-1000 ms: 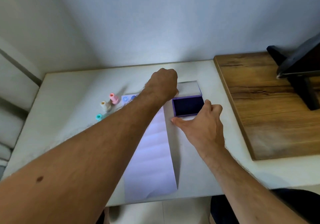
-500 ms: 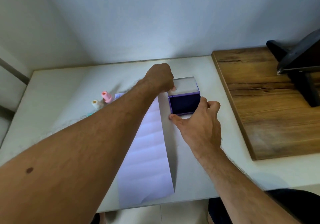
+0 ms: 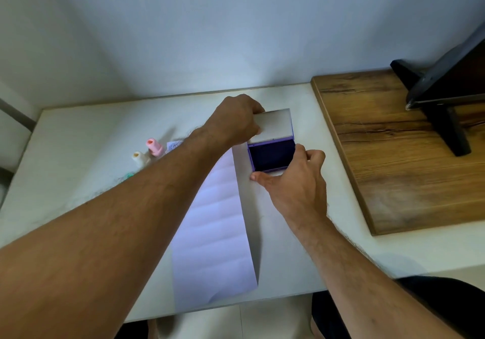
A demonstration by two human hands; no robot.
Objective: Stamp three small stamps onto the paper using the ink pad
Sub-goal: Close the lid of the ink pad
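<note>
A purple ink pad [image 3: 271,154] sits open on the white table, its dark pad showing. Its pale lid [image 3: 277,123] stands tilted up behind it. My left hand [image 3: 236,120] grips the lid's left edge. My right hand [image 3: 296,178] holds the pad's base at its front right corner, thumb along the front. A long white paper strip [image 3: 212,233] lies left of the pad, running toward me. A pink stamp [image 3: 154,147] and a cream stamp [image 3: 139,158] stand at the left; a teal stamp [image 3: 129,174] peeks out beside my left forearm.
The white table [image 3: 78,154] ends close to me, the paper reaching its front edge. A wooden board [image 3: 393,154] lies on the right with a black stand [image 3: 441,97] on it. A wall rises right behind the table.
The lid has swung from lying flatter to standing more upright. My left hand shifted onto the lid's left edge, and my right hand closed in on the base.
</note>
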